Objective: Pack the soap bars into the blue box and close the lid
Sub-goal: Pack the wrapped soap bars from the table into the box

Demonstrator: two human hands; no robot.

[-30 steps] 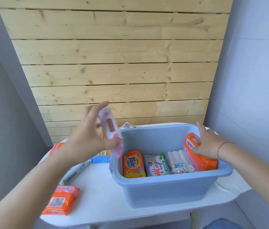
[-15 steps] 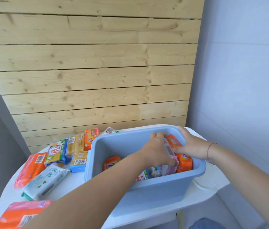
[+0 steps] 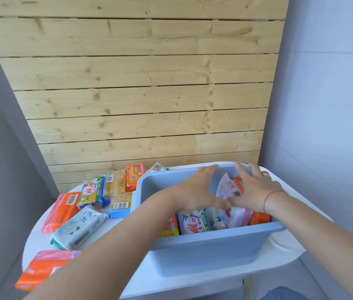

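Note:
The blue box (image 3: 214, 241) stands open on the white round table (image 3: 41, 237). Inside it several wrapped soap bars stand on edge: an orange Tide bar (image 3: 169, 230), a green-and-white bar (image 3: 194, 224) and a clear-wrapped white bar (image 3: 217, 217). A pink-and-white bar (image 3: 228, 187) stands tilted between my hands. My left hand (image 3: 195, 191) is inside the box just left of it, fingers spread, thumb near its lower edge. My right hand (image 3: 255, 189) lies along an orange soap bar (image 3: 260, 218), holding it against the box's right wall, with its thumb on the pink bar.
Loose bars lie on the table left of the box: an orange one (image 3: 59, 211), a white-green one (image 3: 78, 226), yellow ones with blue edges (image 3: 120, 204) and a pink-orange one (image 3: 43, 267) at the near edge. A wooden slat wall rises behind the table, and grey walls stand on both sides.
My left hand carried the pink-and-white bar from above the table into the box, set it beside the orange bar and opened its fingers. The view shifted right.

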